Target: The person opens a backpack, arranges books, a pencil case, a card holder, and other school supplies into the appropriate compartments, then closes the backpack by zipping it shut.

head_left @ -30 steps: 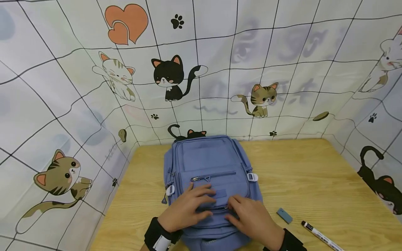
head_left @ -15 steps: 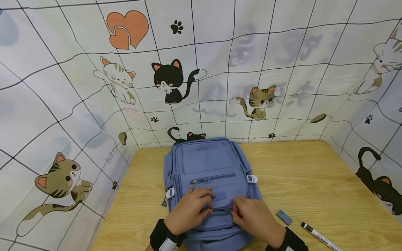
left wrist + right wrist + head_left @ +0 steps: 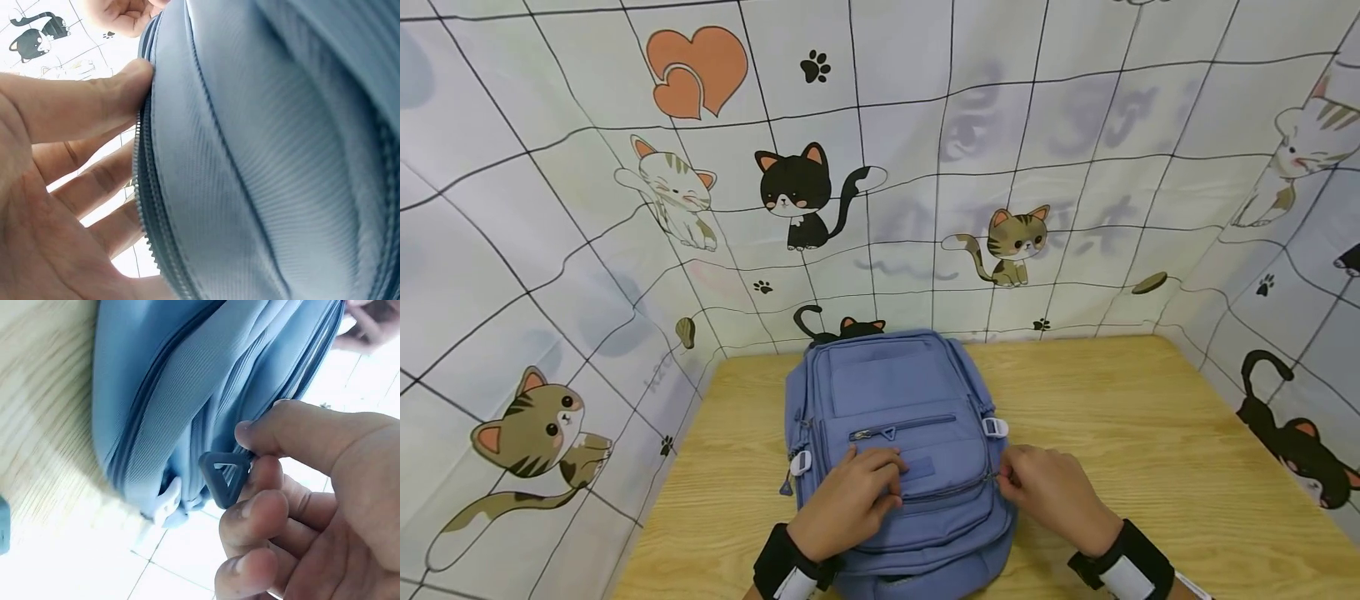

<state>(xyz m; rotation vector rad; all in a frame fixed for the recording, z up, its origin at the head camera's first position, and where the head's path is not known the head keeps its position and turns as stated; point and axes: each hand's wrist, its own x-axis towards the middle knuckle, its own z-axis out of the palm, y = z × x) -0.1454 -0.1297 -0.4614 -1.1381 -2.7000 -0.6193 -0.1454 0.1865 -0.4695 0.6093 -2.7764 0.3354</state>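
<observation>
Head view: blue backpack (image 3: 898, 433) lying flat on wooden table (image 3: 1150, 433), left hand (image 3: 850, 500) pressing with relaxed fingers on front pocket, right hand (image 3: 1052, 493) pinching at right edge; left wrist view: fingers (image 3: 87, 106) resting beside zipper (image 3: 145, 206); right wrist view: thumb and finger gripping triangular zipper pull (image 3: 224, 475).

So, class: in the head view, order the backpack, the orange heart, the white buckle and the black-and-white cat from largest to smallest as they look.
1. backpack
2. black-and-white cat
3. orange heart, close to the cat, and both are farther away, so unsure
4. white buckle
</observation>
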